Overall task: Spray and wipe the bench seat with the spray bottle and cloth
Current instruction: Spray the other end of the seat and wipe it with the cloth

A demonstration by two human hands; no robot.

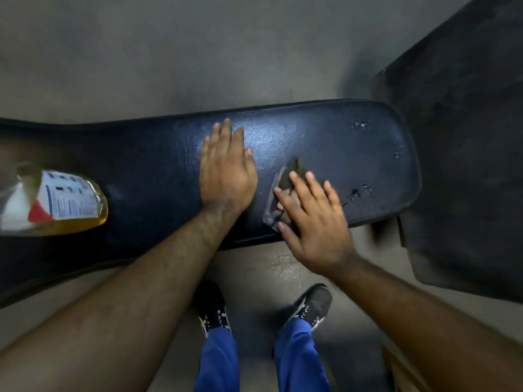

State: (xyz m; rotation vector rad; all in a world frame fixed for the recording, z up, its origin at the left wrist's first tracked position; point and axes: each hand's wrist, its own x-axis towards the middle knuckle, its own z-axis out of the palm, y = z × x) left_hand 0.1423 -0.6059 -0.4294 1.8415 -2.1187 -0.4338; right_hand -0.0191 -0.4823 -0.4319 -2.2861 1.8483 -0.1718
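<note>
At the far left of the dark padded counter (147, 176) lies the spray bottle (53, 202) on its side, amber liquid showing under its label, well apart from both hands. Toward the counter's middle, the left hand (226, 171) rests flat on the vinyl, fingers straight, its grip wide and holding nothing. Just right of it, the right hand (314, 219) presses a small grey cloth (280, 193) against the counter with straight, spread fingers; the cloth lies under the fingertips, its edge poking out beyond them. Below the counter, 2 dark shoes (314, 305) stand on the floor.
</note>
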